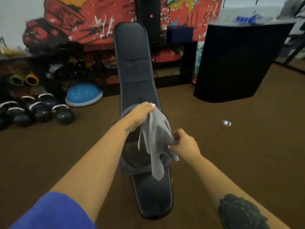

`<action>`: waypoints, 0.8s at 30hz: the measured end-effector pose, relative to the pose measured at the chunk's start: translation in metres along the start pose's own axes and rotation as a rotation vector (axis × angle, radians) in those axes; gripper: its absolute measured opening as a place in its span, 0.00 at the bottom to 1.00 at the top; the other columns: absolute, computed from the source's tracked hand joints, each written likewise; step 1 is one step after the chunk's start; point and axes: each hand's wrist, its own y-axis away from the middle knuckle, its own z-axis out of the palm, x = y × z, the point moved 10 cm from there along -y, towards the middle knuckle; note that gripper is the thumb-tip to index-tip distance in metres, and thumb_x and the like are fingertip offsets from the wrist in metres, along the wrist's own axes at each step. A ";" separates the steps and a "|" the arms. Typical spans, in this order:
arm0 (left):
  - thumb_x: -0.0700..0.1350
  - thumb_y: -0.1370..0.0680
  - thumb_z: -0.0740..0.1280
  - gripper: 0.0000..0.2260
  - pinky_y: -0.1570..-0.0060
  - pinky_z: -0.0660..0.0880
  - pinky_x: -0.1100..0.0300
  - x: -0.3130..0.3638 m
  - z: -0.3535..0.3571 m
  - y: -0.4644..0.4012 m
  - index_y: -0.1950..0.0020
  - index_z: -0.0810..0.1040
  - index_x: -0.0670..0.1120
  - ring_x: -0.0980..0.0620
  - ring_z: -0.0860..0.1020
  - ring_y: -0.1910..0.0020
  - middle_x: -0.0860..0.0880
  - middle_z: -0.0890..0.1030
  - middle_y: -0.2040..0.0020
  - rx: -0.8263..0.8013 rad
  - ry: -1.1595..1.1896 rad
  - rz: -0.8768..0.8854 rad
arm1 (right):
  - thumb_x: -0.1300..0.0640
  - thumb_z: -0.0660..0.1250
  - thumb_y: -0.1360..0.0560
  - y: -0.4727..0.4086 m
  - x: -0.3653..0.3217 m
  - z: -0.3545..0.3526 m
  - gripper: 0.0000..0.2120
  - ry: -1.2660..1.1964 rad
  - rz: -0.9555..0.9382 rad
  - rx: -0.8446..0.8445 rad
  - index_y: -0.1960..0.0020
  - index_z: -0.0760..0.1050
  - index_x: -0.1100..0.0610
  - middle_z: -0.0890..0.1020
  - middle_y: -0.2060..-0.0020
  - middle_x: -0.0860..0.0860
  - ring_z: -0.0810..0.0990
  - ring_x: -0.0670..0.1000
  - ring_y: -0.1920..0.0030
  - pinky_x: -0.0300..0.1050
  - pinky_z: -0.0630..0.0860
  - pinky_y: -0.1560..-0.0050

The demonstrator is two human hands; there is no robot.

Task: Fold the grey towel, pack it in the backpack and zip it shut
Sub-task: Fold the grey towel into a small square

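Observation:
A grey towel (155, 141) hangs crumpled in the air over a black workout bench (132, 55). My left hand (142, 113) grips its upper edge. My right hand (184, 144) pinches a lower right part of the cloth. A loose corner of the towel dangles down over the bench seat (153, 195). Below and behind the towel a dark grey backpack (137, 159) lies on the bench, partly hidden by the cloth and my left forearm. I cannot tell whether its zip is open.
Several black kettlebells (41, 111) stand on the brown floor at the left, beside a blue balance dome (84, 95) and rolled mats (24, 79). A large black speaker (239, 63) stands at the right. A painted wall runs behind.

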 end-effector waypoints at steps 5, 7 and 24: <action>0.55 0.23 0.60 0.12 0.48 0.70 0.52 0.080 -0.054 0.015 0.65 0.75 0.55 0.52 0.74 0.54 0.51 0.76 0.57 0.096 0.100 0.076 | 0.42 0.75 0.35 0.006 -0.028 -0.039 0.29 -0.280 0.122 0.002 0.44 0.67 0.56 0.77 0.50 0.50 0.79 0.52 0.51 0.48 0.80 0.51; 0.56 0.24 0.60 0.11 0.44 0.71 0.50 0.102 -0.066 0.019 0.63 0.76 0.55 0.50 0.76 0.50 0.49 0.78 0.53 0.096 0.100 0.119 | 0.33 0.66 0.32 0.013 -0.034 -0.024 0.34 -0.576 0.242 -0.159 0.39 0.66 0.58 0.79 0.47 0.55 0.81 0.55 0.50 0.51 0.80 0.48; 0.50 0.20 0.59 0.11 0.37 0.70 0.48 0.156 -0.119 0.053 0.50 0.74 0.43 0.47 0.75 0.49 0.42 0.77 0.49 0.111 0.187 0.226 | 0.38 0.57 0.23 0.048 -0.099 0.024 0.29 -1.060 0.589 -0.497 0.42 0.77 0.63 0.82 0.55 0.58 0.81 0.57 0.54 0.51 0.78 0.50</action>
